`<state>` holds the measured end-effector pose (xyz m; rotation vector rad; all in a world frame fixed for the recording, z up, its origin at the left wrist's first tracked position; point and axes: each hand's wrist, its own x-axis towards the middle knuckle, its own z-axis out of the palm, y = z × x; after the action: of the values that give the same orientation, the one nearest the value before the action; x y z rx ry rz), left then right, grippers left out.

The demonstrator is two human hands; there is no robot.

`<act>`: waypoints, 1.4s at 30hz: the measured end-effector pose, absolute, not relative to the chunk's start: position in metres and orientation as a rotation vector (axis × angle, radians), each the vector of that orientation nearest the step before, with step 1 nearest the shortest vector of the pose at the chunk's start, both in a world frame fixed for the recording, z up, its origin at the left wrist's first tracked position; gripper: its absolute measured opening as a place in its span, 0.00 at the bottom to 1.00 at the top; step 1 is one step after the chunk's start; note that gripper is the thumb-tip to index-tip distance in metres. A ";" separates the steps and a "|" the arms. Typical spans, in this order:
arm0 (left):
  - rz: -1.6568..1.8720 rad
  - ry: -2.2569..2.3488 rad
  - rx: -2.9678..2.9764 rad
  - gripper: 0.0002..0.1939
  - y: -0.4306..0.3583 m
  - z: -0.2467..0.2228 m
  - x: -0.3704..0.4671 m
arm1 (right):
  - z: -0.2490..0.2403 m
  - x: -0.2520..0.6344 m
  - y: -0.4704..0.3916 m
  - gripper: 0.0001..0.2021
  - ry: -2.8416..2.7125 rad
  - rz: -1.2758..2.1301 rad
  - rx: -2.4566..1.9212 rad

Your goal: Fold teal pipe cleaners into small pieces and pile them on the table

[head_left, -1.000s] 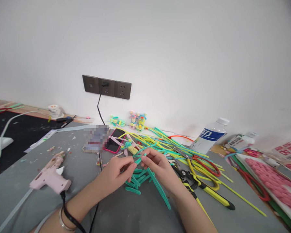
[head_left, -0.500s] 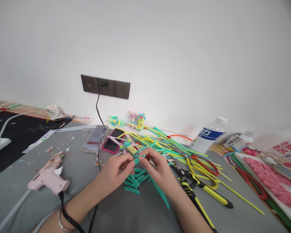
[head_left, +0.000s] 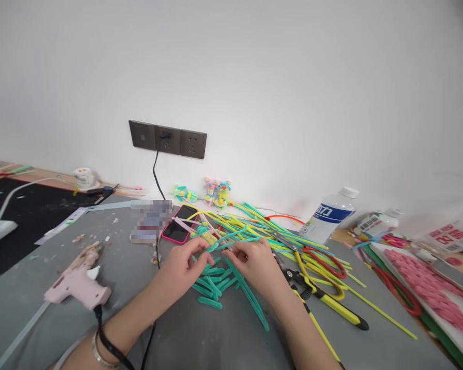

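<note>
Between the fingertips of my left hand (head_left: pixel 188 267) is the end of a teal fuzzy stem (head_left: pixel 213 247). Just right of it, my right hand (head_left: pixel 254 262) has its fingers curled and pinched near more teal stems; what exactly it grips is hidden. The two hands are a little apart. Below them a heap of short teal pieces (head_left: pixel 212 285) lies on the grey table, with longer teal stems (head_left: pixel 254 303) running toward the front. A small yellow and green fuzzy figure (head_left: pixel 206 234) lies just behind my hands.
Yellow-black pliers (head_left: pixel 339 308), red-handled scissors (head_left: pixel 326 259) and many yellow stems (head_left: pixel 386 316) lie right. A bottle (head_left: pixel 330 216) stands behind them. At left are a pink glue gun (head_left: pixel 79 282) and its black cord; a phone (head_left: pixel 177 231) lies behind my left hand.
My right hand has moved slightly right and turned, with its fingers curled in more. The teal stem between the hands now shows more of its length. My left hand has barely shifted.
</note>
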<state>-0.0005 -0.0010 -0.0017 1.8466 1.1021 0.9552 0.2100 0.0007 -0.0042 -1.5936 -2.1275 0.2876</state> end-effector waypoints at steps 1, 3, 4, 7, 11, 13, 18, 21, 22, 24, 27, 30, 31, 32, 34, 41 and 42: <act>0.939 1.106 1.844 0.07 -0.002 -0.001 0.000 | -0.006 0.209 0.000 0.18 -2.155 0.294 -1.602; 0.907 1.114 1.839 0.07 -0.002 -0.001 0.000 | -0.009 0.209 -0.001 0.14 -2.194 0.320 -1.613; 0.903 1.116 1.837 0.07 -0.002 -0.002 0.000 | -0.010 0.208 -0.001 0.13 -2.204 0.334 -1.621; 0.917 1.106 1.851 0.09 -0.002 -0.003 -0.001 | -0.011 0.209 -0.002 0.08 -2.211 0.410 -1.651; 0.929 1.119 1.868 0.08 -0.001 -0.004 -0.001 | -0.011 0.208 -0.003 0.06 -2.219 0.530 -1.651; 0.923 1.121 1.850 0.07 -0.001 -0.004 0.000 | -0.010 0.207 -0.003 0.07 -2.225 0.544 -1.617; 0.891 1.075 1.780 0.07 -0.001 -0.004 -0.001 | -0.006 0.204 -0.003 0.10 -2.129 0.529 -1.543; 0.875 1.062 1.770 0.08 -0.002 -0.005 -0.002 | -0.004 0.205 -0.001 0.11 -2.011 0.493 -1.492; 0.879 1.061 1.774 0.09 -0.001 -0.005 -0.002 | -0.004 0.206 0.000 0.12 -1.970 0.486 -1.471; 0.888 1.063 1.791 0.10 -0.001 -0.006 -0.003 | -0.002 0.207 0.000 0.12 -1.884 0.490 -1.444; 0.872 1.083 1.828 0.12 -0.001 -0.006 -0.002 | 0.001 0.208 -0.002 0.12 -1.783 0.488 -1.418; 0.818 1.097 1.868 0.13 -0.002 -0.004 -0.002 | 0.003 0.207 -0.004 0.14 -1.757 0.490 -1.365; 0.807 1.095 1.876 0.14 -0.002 -0.003 -0.001 | 0.004 0.206 -0.005 0.15 -1.761 0.498 -1.348; 0.803 1.091 1.881 0.14 -0.002 -0.003 -0.001 | 0.004 0.205 -0.006 0.14 -1.767 0.508 -1.336; 0.805 1.078 1.894 0.14 -0.002 -0.003 -0.001 | 0.005 0.202 -0.008 0.12 -1.783 0.532 -1.321; 0.783 1.081 1.986 0.15 -0.002 -0.002 0.000 | 0.008 0.195 -0.014 0.09 -1.941 0.722 -1.274; 0.768 1.082 1.995 0.15 -0.003 -0.001 0.000 | 0.008 0.195 -0.015 0.09 -1.986 0.735 -1.255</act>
<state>0.0000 -0.0032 -0.0014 1.9949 1.0817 0.7682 0.1948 -0.0148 0.0081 -1.2555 -1.9865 0.7353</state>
